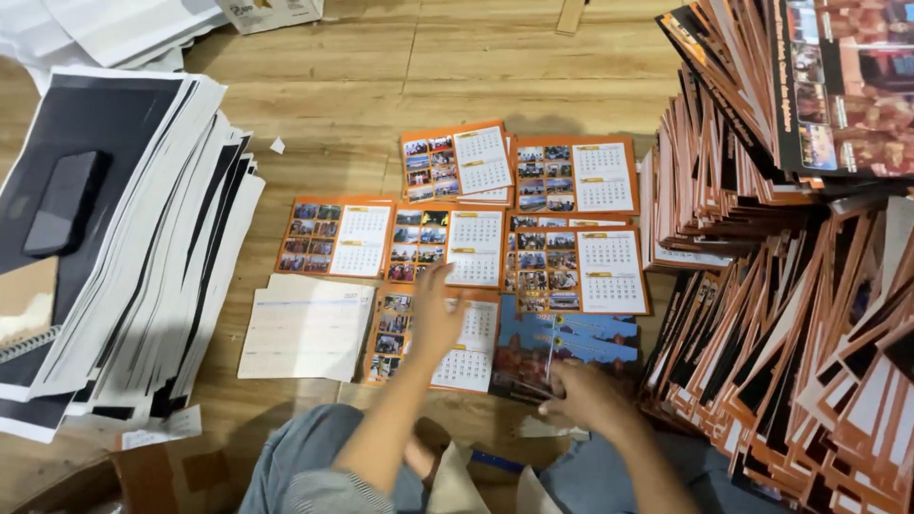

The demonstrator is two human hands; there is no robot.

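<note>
A thick, slumping stack of black-and-white sheets carries a flat dark phone at far left. Beside it on the wooden plank floor lies a pale gridded sheet. The left hand, fingers loosely spread, rests flat on an orange-bordered glossy calendar page. The right hand pinches the lower edge of a blue picture page. Rightward, fanned orange-edged page piles tower.

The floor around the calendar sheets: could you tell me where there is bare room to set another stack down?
Bare wood floor lies beyond the orange calendar sheets, and a narrow strip beside the black-and-white paper stack. The right side is crowded with leaning card piles.
</note>
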